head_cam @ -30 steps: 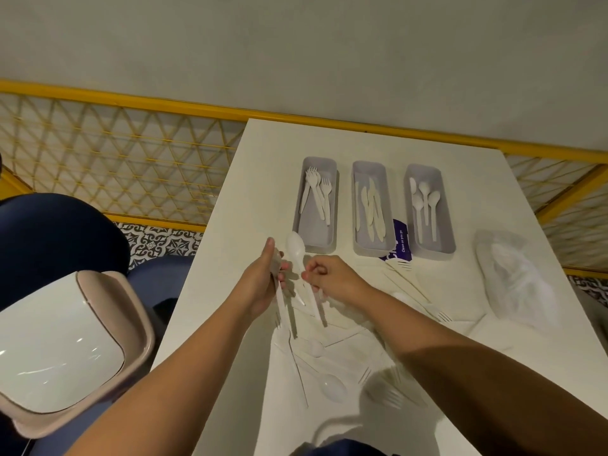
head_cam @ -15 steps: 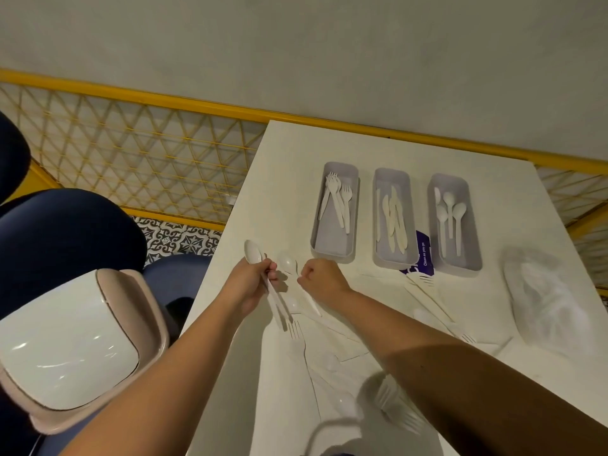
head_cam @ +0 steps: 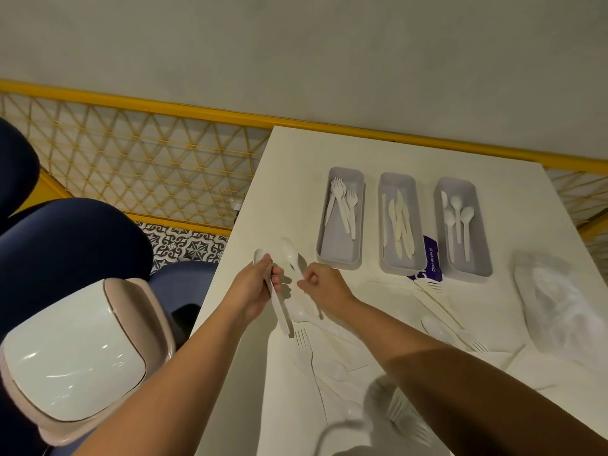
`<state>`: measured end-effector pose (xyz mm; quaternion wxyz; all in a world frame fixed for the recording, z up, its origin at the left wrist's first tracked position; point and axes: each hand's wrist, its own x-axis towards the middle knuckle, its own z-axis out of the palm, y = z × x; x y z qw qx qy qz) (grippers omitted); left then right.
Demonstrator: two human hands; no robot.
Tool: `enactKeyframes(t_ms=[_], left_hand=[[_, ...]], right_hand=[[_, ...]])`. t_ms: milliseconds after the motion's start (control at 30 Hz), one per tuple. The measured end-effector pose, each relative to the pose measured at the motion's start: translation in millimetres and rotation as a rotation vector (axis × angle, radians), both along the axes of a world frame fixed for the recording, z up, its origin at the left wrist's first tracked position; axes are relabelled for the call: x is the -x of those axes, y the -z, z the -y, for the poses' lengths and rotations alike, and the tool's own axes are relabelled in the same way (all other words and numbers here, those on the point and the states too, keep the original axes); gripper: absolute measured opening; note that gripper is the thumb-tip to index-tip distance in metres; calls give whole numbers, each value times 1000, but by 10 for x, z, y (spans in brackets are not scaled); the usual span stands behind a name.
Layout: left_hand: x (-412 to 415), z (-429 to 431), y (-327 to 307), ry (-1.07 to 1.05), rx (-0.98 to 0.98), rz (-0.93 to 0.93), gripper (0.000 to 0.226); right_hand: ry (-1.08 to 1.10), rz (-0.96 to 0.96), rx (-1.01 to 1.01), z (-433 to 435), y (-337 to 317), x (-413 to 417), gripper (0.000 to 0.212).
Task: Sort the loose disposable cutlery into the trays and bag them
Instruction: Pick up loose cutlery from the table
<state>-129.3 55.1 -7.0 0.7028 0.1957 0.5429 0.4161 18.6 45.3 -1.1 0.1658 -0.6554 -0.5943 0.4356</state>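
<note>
Left hand [head_cam: 255, 287] is curled round the handle of a white spoon [head_cam: 261, 257], with the bowl poking out above the fingers and the handle slanting down toward the near edge of the table [head_cam: 289, 179]. Whether it holds more than that one piece I cannot tell. Right hand [head_cam: 324, 284], just beside it, pinches the handle of a second spoon [head_cam: 291, 255], bowl pointing to the far edge. Both hands hover close to the table's left edge.

Three grey trays stand in a row nearer the far edge: the fork tray [head_cam: 335, 248] leftmost, the knife tray [head_cam: 399, 264] in the middle and the spoon tray [head_cam: 473, 268] rightmost, each with a few pieces inside. A purple card [head_cam: 431, 262] lies between the last two. Loose cutlery [head_cam: 434, 325] is scattered toward the near edge, and a clear plastic bag [head_cam: 566, 301] lies by the right edge. Off the left edge stands a bin [head_cam: 72, 357] with a white lid.
</note>
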Motion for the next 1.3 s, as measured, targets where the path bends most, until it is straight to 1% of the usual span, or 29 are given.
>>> enactKeyframes(t_ms=[33,100,133,167,200,233,267,300,367,400,467,500,533,567,600,633,700,767,800,900,967,1067,1133,1200,1300], left_hand=[[-36,-26,-12,6,4,22,30],[-126,-87,-47,26,10,83,58],[-185,-125,-70,39,7,99,72],[-250,-155,-96,50,4,114,78],[-321,-171,-138,51,2,123,75],[-392,-189,-165,37,4,123,64],[-468,-208,-189,17,6,126,45],[-548,-223,-218,0,13,125,33],[-693,-255,-272,-17,21,122,23],[-772,-273,-305,-30,16,143,22],[-946,-309,-396,-51,9,198,39],[-1039,-324,-450,-53,1,215,40],[-1133,-340,-500,-45,-9,215,35],[-1223,-356,-537,-27,-13,205,28],[-1315,-382,-554,-9,-9,192,23],[-1405,-408,-579,4,-7,178,22],[-1586,-465,-595,25,-14,208,21],[-1778,-507,-598,37,-22,234,31],[-1880,-517,-609,49,-28,233,32],[-2201,-563,-636,108,-66,199,25],[-2407,-609,-646,191,-105,122,25],[-2682,-655,-623,320,-169,-63,23],[-2832,-673,-584,399,-211,-250,30],[-2951,-697,-502,502,-267,-457,38],[-3093,-708,-383,670,-382,-764,45]], right_hand=[[19,-108,-17,3,-62,1,27],[50,-252,-28,24,-189,-6,16],[52,-285,-25,42,-238,-21,13],[44,-310,-15,65,-284,-39,14],[40,-325,2,86,-318,-66,18],[46,-335,15,103,-345,-96,23],[65,-341,20,113,-356,-136,23],[95,-336,13,118,-374,-180,20],[154,-316,-14,118,-404,-292,16],[175,-305,-30,115,-412,-355,15],[202,-297,-56,103,-445,-490,20],[209,-305,-43,93,-459,-558,18],[208,-320,-4,84,-479,-628,11],[208,-337,41,81,-521,-697,9],[212,-363,74,76,-546,-775,14],[213,-384,93,79,-574,-861,15],[214,-408,85,77,-623,-1054,12],[240,-431,83,55,-645,-1279,13],[255,-433,88,38,-647,-1399,14],[304,-428,116,-30,-652,-1774,20],[320,-419,96,-90,-617,-2010,22],[416,-402,41,-232,-580,-2341,15],[491,-262,-21,-365,-544,-2577,15],[534,-94,-62,-499,-476,-2796,21],[530,42,-25,-660,-357,-3019,30]])
